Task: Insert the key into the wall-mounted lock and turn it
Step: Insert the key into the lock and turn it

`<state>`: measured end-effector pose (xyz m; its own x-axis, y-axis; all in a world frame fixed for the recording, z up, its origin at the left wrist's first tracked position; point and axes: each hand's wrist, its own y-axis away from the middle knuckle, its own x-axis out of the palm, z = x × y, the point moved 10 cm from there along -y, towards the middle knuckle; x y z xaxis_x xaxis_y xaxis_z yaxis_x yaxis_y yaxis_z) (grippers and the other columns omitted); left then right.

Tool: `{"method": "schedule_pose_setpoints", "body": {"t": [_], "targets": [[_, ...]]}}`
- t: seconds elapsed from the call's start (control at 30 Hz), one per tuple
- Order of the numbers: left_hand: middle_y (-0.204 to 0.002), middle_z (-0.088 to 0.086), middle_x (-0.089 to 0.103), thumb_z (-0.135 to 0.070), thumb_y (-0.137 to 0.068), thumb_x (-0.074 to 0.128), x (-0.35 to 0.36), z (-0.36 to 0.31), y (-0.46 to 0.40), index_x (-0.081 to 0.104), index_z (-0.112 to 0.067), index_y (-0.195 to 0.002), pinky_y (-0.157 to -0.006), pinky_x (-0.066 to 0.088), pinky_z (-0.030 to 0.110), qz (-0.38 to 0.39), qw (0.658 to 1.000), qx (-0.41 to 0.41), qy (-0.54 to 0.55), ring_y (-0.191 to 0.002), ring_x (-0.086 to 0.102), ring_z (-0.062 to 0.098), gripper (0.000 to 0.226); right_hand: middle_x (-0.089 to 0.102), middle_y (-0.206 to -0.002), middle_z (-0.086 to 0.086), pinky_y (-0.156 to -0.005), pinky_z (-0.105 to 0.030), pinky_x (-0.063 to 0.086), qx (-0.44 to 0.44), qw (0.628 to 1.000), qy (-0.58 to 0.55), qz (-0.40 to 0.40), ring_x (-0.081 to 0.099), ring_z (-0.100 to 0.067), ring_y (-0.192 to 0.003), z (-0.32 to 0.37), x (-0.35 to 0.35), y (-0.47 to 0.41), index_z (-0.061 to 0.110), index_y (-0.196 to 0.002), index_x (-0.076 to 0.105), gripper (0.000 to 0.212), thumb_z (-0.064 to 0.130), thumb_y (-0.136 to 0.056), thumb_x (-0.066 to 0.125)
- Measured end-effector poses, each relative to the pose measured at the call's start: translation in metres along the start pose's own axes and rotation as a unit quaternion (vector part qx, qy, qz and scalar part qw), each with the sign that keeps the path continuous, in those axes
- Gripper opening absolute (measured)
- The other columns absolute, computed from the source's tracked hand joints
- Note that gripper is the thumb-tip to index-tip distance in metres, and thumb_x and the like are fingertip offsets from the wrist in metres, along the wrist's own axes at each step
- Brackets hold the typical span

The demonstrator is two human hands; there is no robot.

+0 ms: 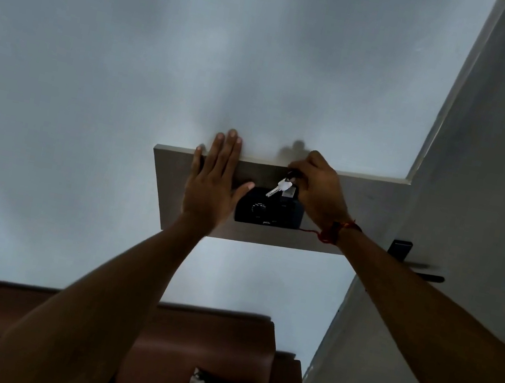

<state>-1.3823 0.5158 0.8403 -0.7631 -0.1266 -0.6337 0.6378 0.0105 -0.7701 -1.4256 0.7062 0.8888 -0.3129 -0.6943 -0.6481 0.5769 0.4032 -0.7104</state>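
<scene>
The fingers (298,175) of the right hand (319,189) are pinched together on a dark key head at the top of the black lock (270,209), which sits on a pale board (366,208) fixed to the wall (98,63). A silver key (278,187) dangles from that bunch, over the lock's upper edge. The left hand (215,184) lies flat, fingers spread, against the board just beside the lock. A red thread (337,231) circles the right wrist.

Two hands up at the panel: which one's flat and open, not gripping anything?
The left hand: fingers spread, palm on the grey panel beside the black lock. The right hand is closed at the keys.
</scene>
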Motion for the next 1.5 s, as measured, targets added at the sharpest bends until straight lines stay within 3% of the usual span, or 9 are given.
{"method": "schedule_pose_setpoints", "body": {"t": [0.07, 0.2, 0.4, 0.57, 0.7, 0.83, 1.03, 1.33, 1.5], "targets": [[-0.178, 0.004, 0.013, -0.069, -0.105, 0.033, 0.000, 0.000, 0.000, 0.015, -0.013, -0.169, -0.132, 0.020, 0.055, -0.002, 1.000, -0.001, -0.001, -0.166, 0.013, 0.024, 0.086, 0.060, -0.095, -0.019, -0.075, -0.030, 0.051, -0.006, 1.000, 0.009, 0.001, 0.064, -0.030, -0.081, 0.003, 0.000, 0.003, -0.006, -0.104, 0.074, 0.021, -0.011, -0.085, 0.065], [-0.179, 0.004, 0.012, -0.069, -0.105, 0.034, -0.001, 0.001, -0.001, 0.014, -0.013, -0.169, -0.132, 0.020, 0.055, 0.002, 1.000, 0.002, 0.006, -0.166, 0.013, 0.024, 0.088, 0.058, -0.092, -0.017, -0.071, -0.033, 0.054, -0.023, 1.000, 0.019, 0.005, 0.058, -0.019, -0.076, 0.004, 0.000, 0.010, -0.006, -0.089, 0.071, 0.004, -0.008, -0.087, 0.068], [-0.178, 0.006, 0.013, -0.071, -0.102, 0.037, -0.003, -0.001, 0.000, 0.016, -0.012, -0.168, -0.131, 0.022, 0.056, 0.022, 1.000, -0.001, 0.008, -0.166, 0.014, 0.026, 0.091, 0.056, -0.103, -0.017, -0.068, -0.049, 0.058, -0.050, 0.993, 0.102, 0.036, 0.057, -0.033, -0.092, 0.009, 0.003, 0.014, -0.003, -0.100, 0.069, 0.014, -0.006, -0.088, 0.062], [-0.179, 0.006, 0.010, -0.071, -0.102, 0.037, -0.004, -0.002, 0.000, 0.013, -0.011, -0.169, -0.131, 0.022, 0.056, 0.047, 0.999, 0.004, 0.006, -0.166, 0.012, 0.027, 0.092, 0.054, -0.110, -0.012, -0.063, -0.041, 0.057, -0.100, 0.977, 0.167, 0.082, 0.053, -0.029, -0.095, 0.031, 0.011, 0.016, 0.009, -0.112, 0.063, 0.039, 0.002, -0.073, 0.062], [-0.179, 0.006, 0.009, -0.069, -0.102, 0.039, -0.006, -0.002, 0.001, 0.013, -0.012, -0.169, -0.132, 0.021, 0.055, 0.055, 0.998, 0.003, 0.007, -0.166, 0.011, 0.027, 0.092, 0.053, -0.120, -0.013, -0.074, -0.041, 0.059, -0.129, 0.956, 0.232, 0.126, 0.053, -0.030, -0.106, 0.037, 0.027, 0.023, 0.014, -0.105, 0.068, 0.028, 0.007, -0.077, 0.067], [-0.179, 0.006, 0.008, -0.068, -0.102, 0.040, -0.006, -0.003, 0.002, 0.011, -0.012, -0.169, -0.132, 0.019, 0.055, 0.062, 0.998, 0.002, 0.017, -0.166, 0.009, 0.027, 0.092, 0.054, -0.112, -0.011, -0.068, -0.042, 0.059, -0.090, 0.976, 0.165, 0.107, 0.053, -0.026, -0.100, 0.033, 0.024, 0.018, 0.007, -0.094, 0.071, 0.007, 0.005, -0.092, 0.064], [-0.179, 0.006, 0.009, -0.069, -0.102, 0.041, -0.005, -0.003, 0.002, 0.013, -0.012, -0.169, -0.132, 0.021, 0.055, 0.062, 0.998, 0.001, 0.019, -0.166, 0.010, 0.027, 0.092, 0.067, -0.099, -0.009, -0.077, -0.038, 0.046, -0.016, 0.994, 0.041, 0.104, 0.051, -0.030, -0.099, 0.021, 0.019, 0.006, 0.008, -0.098, 0.072, 0.023, -0.008, -0.089, 0.056], [-0.179, 0.006, 0.007, -0.067, -0.102, 0.041, -0.005, -0.003, 0.003, 0.011, -0.012, -0.169, -0.132, 0.020, 0.056, 0.061, 0.998, 0.001, 0.016, -0.166, 0.009, 0.027, 0.092, 0.071, -0.100, -0.003, -0.077, -0.040, 0.055, -0.173, 0.946, 0.240, 0.132, 0.059, -0.029, -0.104, 0.044, 0.015, 0.022, 0.011, -0.088, 0.079, 0.026, -0.005, -0.080, 0.061], [-0.179, 0.006, 0.005, -0.067, -0.101, 0.040, -0.002, -0.003, 0.002, 0.009, -0.012, -0.169, -0.132, 0.018, 0.056, 0.074, 0.997, -0.003, 0.014, -0.166, 0.007, 0.026, 0.093, 0.072, -0.097, -0.008, -0.072, -0.039, 0.053, -0.076, 0.984, 0.148, 0.067, 0.057, -0.030, -0.100, 0.031, -0.005, 0.008, 0.006, -0.094, 0.075, 0.025, -0.011, -0.079, 0.064]]}}
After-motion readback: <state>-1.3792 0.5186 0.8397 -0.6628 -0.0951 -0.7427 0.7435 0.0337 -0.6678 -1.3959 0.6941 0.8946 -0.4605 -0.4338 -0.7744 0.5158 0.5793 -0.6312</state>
